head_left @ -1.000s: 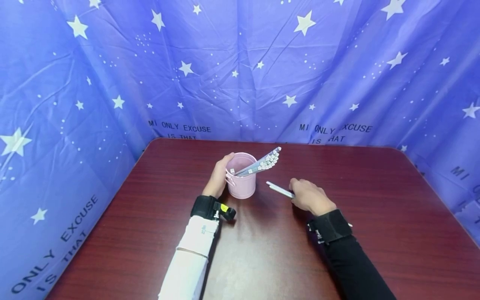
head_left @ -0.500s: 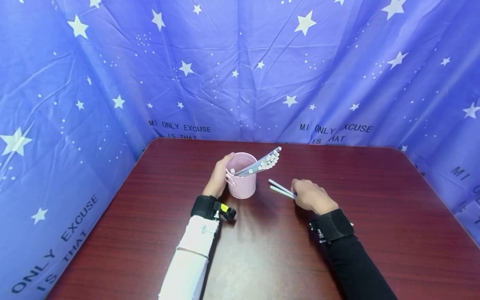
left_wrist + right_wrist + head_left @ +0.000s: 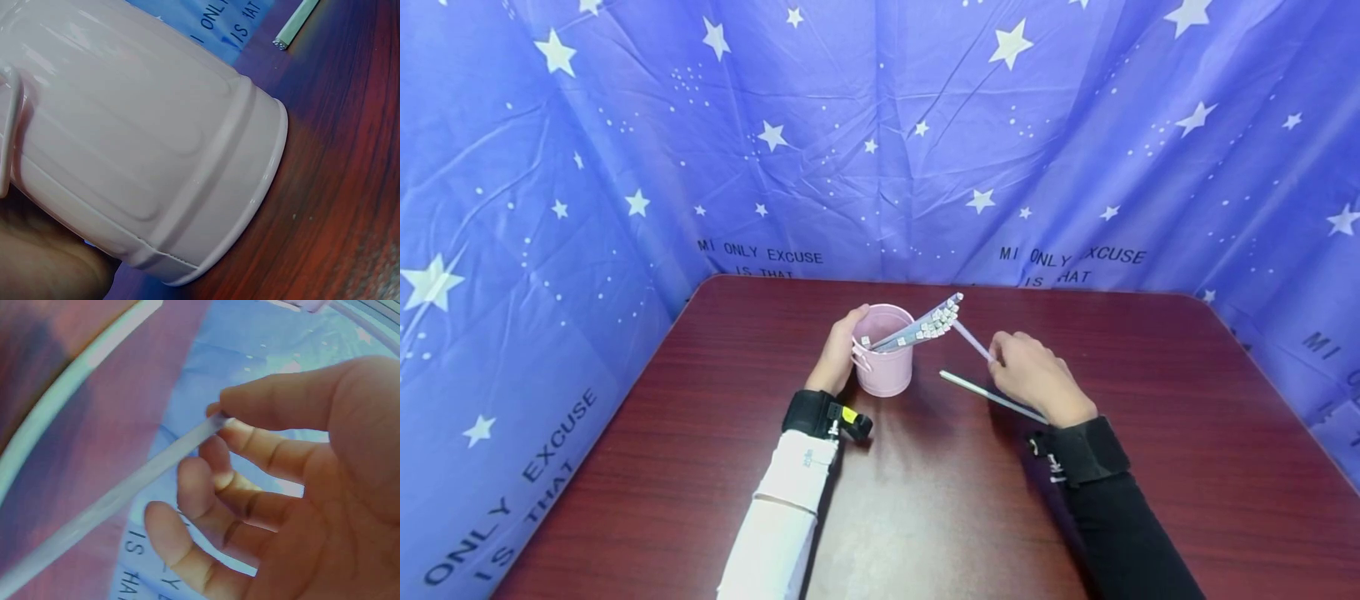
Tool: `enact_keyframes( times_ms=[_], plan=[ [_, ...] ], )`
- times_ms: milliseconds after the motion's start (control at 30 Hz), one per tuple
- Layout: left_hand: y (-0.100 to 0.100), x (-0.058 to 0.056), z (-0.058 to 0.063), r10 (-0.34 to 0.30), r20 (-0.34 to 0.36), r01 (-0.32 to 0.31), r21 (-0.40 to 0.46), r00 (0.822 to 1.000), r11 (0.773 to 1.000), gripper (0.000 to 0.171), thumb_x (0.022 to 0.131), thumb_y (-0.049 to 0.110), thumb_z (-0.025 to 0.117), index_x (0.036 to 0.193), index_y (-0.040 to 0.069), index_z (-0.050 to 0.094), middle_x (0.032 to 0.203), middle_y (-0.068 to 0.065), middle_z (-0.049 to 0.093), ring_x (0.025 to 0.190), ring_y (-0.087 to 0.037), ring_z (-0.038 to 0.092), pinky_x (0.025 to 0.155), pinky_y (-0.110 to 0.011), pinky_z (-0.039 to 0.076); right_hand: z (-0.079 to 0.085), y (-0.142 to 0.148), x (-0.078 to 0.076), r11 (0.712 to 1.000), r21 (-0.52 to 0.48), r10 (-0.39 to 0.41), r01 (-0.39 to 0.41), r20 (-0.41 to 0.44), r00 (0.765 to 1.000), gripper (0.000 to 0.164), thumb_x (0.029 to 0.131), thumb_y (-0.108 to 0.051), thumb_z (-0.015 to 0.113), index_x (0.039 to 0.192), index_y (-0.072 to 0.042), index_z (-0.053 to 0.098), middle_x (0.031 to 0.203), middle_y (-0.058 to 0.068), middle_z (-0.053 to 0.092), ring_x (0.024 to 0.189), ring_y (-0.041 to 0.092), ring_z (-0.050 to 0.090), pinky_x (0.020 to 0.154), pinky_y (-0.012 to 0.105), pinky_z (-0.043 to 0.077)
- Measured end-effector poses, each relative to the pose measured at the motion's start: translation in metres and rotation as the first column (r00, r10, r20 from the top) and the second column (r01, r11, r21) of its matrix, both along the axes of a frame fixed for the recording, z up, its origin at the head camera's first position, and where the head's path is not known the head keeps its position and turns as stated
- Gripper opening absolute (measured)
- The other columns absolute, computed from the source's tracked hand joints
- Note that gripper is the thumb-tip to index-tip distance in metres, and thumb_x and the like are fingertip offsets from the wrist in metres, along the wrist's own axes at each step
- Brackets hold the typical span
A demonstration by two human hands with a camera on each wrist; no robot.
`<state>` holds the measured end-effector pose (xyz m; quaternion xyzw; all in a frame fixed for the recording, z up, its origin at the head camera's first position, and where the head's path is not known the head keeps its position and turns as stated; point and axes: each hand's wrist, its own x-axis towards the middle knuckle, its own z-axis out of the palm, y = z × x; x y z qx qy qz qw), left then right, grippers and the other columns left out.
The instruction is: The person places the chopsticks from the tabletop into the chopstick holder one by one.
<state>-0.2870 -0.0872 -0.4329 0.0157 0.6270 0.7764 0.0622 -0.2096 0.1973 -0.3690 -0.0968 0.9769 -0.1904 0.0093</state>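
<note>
A small pink bucket stands upright on the table, its wall and base filling much of the left wrist view. My left hand grips it from the left, thumb at the rim. Out of the bucket leans a bundle of thin pale sticks with square white ends, tilted to the right. The thumb and index finger of my right hand pinch one end of a slim pale lilac stick; the other fingers curl loosely. Its far end points up-left, overlapping the bundle's tips in the head view. A pale green stick lies below that hand.
The dark red wooden table reaches back to a blue star-printed curtain that also hangs on both sides. Black straps sit on both wrists, with a camera on the left one.
My right hand has risen slightly and shifted right. The two sticks that lay together are now apart: the lilac one is raised, the green one stays lower. My left hand and bucket keep still.
</note>
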Motion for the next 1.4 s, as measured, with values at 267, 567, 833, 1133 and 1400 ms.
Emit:
enact_keyframes(
  times_ms=[267,567,833,1133,1400],
  plan=[
    [0.0,0.0,0.0,0.004,0.003,-0.004,-0.009,1.0,1.0,0.056,0.11,0.03,0.045,0.148,-0.009,0.056,0.163,-0.022,0.049,0.156,-0.03,0.039,0.135,-0.045,0.024,0.022,-0.002,0.007,0.987,-0.161,-0.032,0.01,-0.139,0.99,0.014,0.103,-0.022,0.065,0.101,-0.009,0.07,0.095,0.01,0.064,0.086,0.028,0.06,0.071,0.042,0.05],
    [0.0,0.0,-0.001,0.004,-0.017,-0.004,-0.005,1.0,1.0,0.053,0.11,0.03,0.044,0.143,-0.009,0.06,0.157,-0.022,0.055,0.151,-0.029,0.045,0.133,-0.044,0.028,0.041,-0.009,0.017,0.93,-0.367,-0.163,0.021,-0.36,0.919,0.013,0.097,-0.01,0.064,0.107,-0.008,0.072,0.093,0.009,0.072,0.085,0.022,0.061,0.073,0.027,0.045],
    [0.0,-0.001,0.0,0.0,-0.007,0.0,-0.011,1.0,1.0,0.055,0.11,0.032,0.044,0.143,-0.009,0.06,0.159,-0.021,0.053,0.153,-0.029,0.043,0.133,-0.045,0.027,0.052,-0.014,0.026,0.837,-0.544,-0.28,-0.065,-0.526,0.803,0.017,0.101,-0.002,0.063,0.113,-0.006,0.074,0.092,0.008,0.079,0.078,-0.004,0.064,0.068,0.011,0.044],
    [0.0,0.001,0.001,-0.003,0.003,0.003,-0.008,1.0,1.0,0.055,0.11,0.034,0.045,0.139,-0.008,0.062,0.158,-0.019,0.054,0.151,-0.028,0.044,0.133,-0.045,0.027,0.067,-0.031,0.042,0.586,-0.7,-0.266,-0.409,-0.643,0.718,0.023,0.109,0.001,0.055,0.125,0.01,0.068,0.115,0.005,0.079,0.099,0.008,0.078,0.096,0.024,0.061],
    [0.0,0.001,0.001,-0.008,0.002,0.008,-0.007,1.0,1.0,0.055,0.11,0.035,0.045,0.139,-0.008,0.063,0.154,-0.02,0.057,0.147,-0.027,0.048,0.132,-0.044,0.03,0.071,-0.046,0.053,0.52,-0.666,-0.182,-0.535,-0.698,0.692,0.02,0.105,0.008,0.06,0.122,0.017,0.064,0.112,0.007,0.08,0.092,0.012,0.079,0.087,0.024,0.063]
  ],
)
